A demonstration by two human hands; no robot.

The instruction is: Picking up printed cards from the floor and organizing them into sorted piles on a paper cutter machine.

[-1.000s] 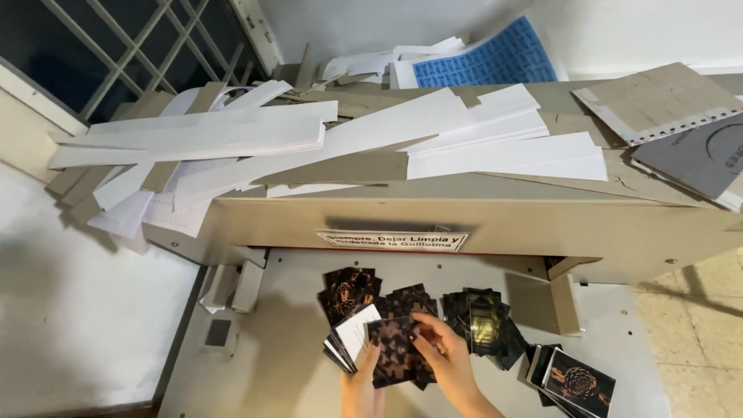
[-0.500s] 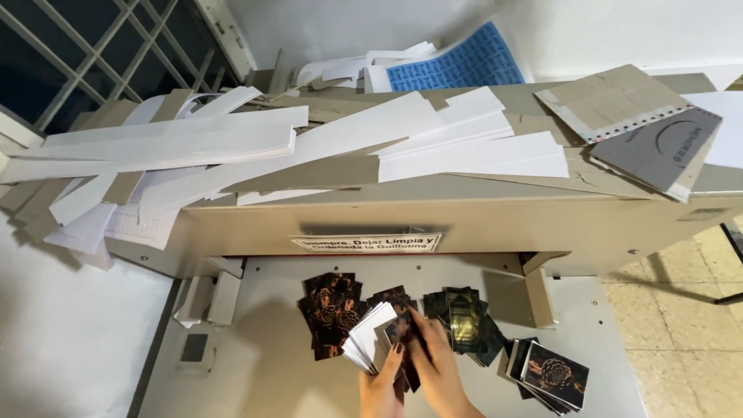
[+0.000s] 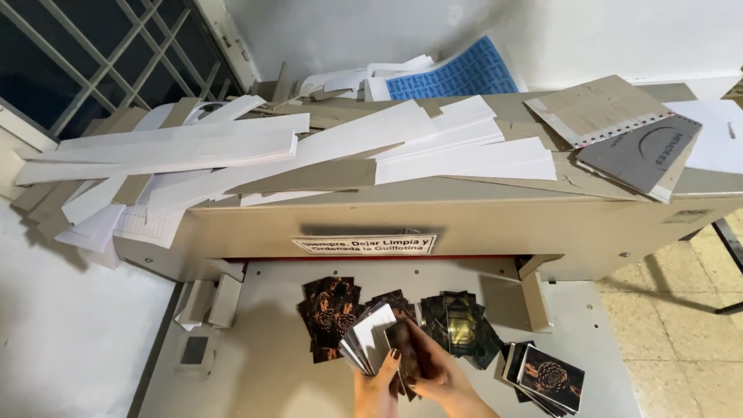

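Both hands meet at the bottom middle over the grey bed of a paper cutter. My left hand grips a fanned stack of small dark printed cards with white backs showing. My right hand holds the same stack from the right, fingers curled over its dark edge. Three more piles of dark cards lie on the bed: one to the left, one to the right, and one at the far right.
The beige cutter body spans the frame, topped with long white paper strips, cardboard offcuts and a blue printed sheet. A barred window is at the top left. Tiled floor lies at the right.
The stack has been gathered and tilted up between both hands, showing more white backs. The view has shifted slightly left and down.
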